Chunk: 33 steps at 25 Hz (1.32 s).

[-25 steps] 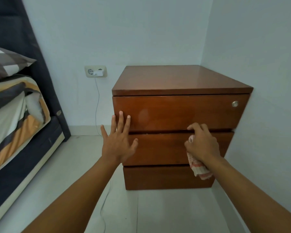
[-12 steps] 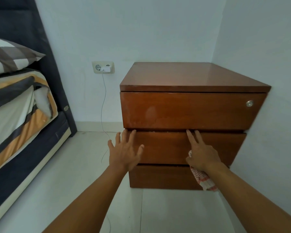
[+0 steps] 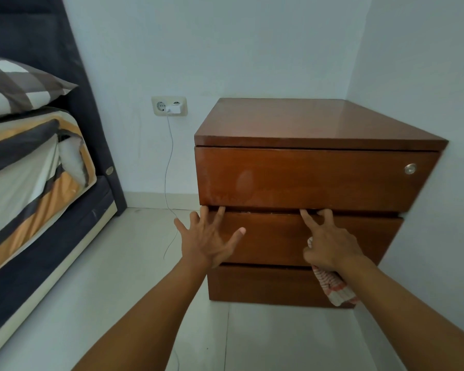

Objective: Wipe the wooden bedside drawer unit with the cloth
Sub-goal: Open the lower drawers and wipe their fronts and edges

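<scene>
A brown wooden drawer unit (image 3: pixel 316 175) with three drawers stands in the room's right corner. My left hand (image 3: pixel 208 241) is spread flat on the left end of the middle drawer front, with its fingertips in the gap under the top drawer. My right hand (image 3: pixel 330 245) rests on the same drawer front further right, two fingers reaching into that gap. Its other fingers hold a white cloth with red stripes (image 3: pixel 332 286), which hangs below the hand in front of the bottom drawer.
A bed (image 3: pixel 35 167) with striped bedding and a dark headboard stands at the left. A wall socket (image 3: pixel 169 106) holds a white charger whose thin cable (image 3: pixel 169 183) drops to the pale tiled floor (image 3: pixel 113 277). The right wall adjoins the unit.
Both hands slid down from the top drawer's lower edge onto the middle drawer front, fingertips now in the gap. The view has come closer to the unit.
</scene>
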### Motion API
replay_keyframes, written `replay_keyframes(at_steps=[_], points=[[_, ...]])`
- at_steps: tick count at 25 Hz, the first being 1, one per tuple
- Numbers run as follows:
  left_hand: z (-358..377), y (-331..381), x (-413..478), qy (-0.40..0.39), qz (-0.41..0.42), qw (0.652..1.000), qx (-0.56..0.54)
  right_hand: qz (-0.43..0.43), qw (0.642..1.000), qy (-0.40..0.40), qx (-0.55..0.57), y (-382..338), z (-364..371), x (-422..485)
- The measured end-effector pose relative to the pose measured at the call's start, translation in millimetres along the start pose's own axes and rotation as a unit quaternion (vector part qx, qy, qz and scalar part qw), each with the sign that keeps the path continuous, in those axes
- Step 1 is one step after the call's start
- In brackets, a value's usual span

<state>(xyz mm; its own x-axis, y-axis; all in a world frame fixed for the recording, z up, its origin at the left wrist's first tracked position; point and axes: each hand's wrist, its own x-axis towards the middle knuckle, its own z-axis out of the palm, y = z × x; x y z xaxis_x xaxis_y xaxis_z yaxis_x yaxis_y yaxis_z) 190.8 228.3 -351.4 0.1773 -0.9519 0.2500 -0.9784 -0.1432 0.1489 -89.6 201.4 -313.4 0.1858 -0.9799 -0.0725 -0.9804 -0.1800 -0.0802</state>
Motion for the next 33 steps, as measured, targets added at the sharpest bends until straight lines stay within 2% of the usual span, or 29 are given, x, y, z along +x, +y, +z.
replay_keyframes(at_steps=[12,17,19,22,26,28,31,33], points=[[-23,3,-2,-0.012,-0.005,1.0,0.028,0.022,0.999,-0.032,-0.007,-5,-18,-4],[-4,-8,-30,-0.025,0.004,1.0,0.006,0.013,0.996,-0.023,0.079,4,-15,-18],[2,-14,-38,-0.022,0.006,1.0,0.001,0.004,0.983,0.034,0.181,2,-24,-21],[-1,-21,-36,-0.04,0.012,0.999,0.003,-0.045,0.936,0.159,0.312,-20,-46,-19],[-15,-34,-29,-0.089,0.044,0.995,-0.015,-0.125,0.868,0.311,0.366,-92,-62,-10],[-21,-42,-26,-0.118,0.07,0.99,-0.022,-0.177,0.861,0.32,0.352,-129,-58,-5],[-24,-48,-23,-0.136,0.093,0.986,-0.022,-0.233,0.928,0.237,0.168,-157,-12,7],[-23,-49,-23,-0.13,0.098,0.986,-0.016,-0.228,0.95,0.202,0.061,-158,26,5]])
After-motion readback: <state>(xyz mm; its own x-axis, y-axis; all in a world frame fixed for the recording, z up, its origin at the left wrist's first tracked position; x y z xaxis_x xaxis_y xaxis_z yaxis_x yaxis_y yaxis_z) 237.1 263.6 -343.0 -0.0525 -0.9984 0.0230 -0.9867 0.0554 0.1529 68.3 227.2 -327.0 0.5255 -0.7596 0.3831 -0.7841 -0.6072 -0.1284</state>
